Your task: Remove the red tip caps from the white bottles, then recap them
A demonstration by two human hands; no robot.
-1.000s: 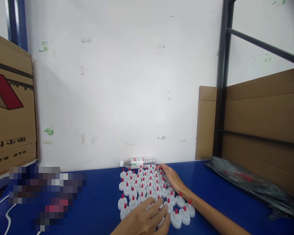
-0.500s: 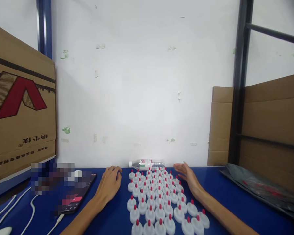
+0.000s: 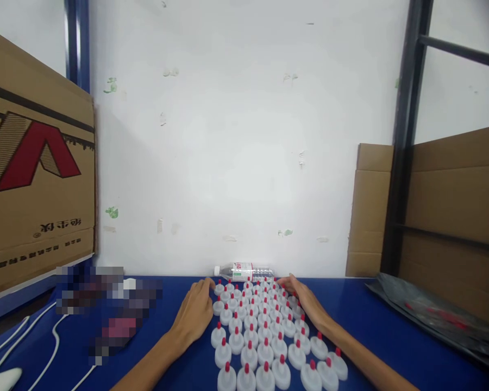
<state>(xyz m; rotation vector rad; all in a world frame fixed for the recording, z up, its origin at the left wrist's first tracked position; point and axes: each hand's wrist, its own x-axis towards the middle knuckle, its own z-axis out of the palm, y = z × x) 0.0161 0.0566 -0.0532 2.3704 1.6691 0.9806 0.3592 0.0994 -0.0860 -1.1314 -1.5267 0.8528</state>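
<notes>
Several small translucent white squeeze bottles with red tips stand upright in close rows on the blue table. My left hand is at the left edge of the rows, its fingertips beside the far left bottles. It looks open and holds nothing. My right hand lies along the far right side of the group, open, fingers stretched inward at the last rows. Whether its fingers touch the bottles I cannot tell. Behind the rows a clear plastic drink bottle with a white cap lies on its side against the wall.
A large printed cardboard box stands on the left. Blurred items and white cables lie before it. At the right are a grey plastic bag, a cardboard sheet and a dark metal post.
My left hand has moved right, up to the edge of the bottle rows. My right hand has shifted slightly left, closer to the far bottles. The camera view has shifted a little.
</notes>
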